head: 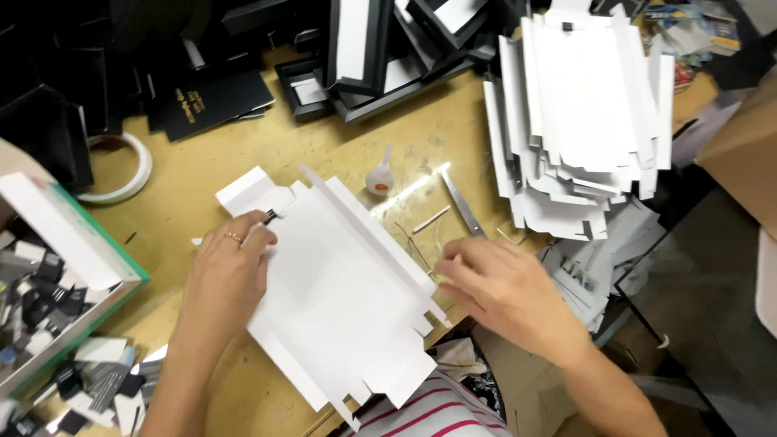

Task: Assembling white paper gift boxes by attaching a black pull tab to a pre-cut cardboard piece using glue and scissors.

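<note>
A flat white die-cut cardboard blank (344, 283) with folded side flaps lies on the wooden table (202, 170) in front of me. My left hand (227, 271) rests on its left edge, fingers pressing a small black piece (269, 215) against the card. My right hand (506, 287) touches the blank's right flap with fingertips curled, next to thin clear strips on the table. Neither hand lifts anything.
A fanned stack of white blanks (583, 113) sits at the right. A small glue bottle (379, 178) and metal tweezers (463, 204) lie beyond the blank. Black boxes (380, 57), a tape roll (121, 170) and a box of small black parts (48, 275) line the far and left sides.
</note>
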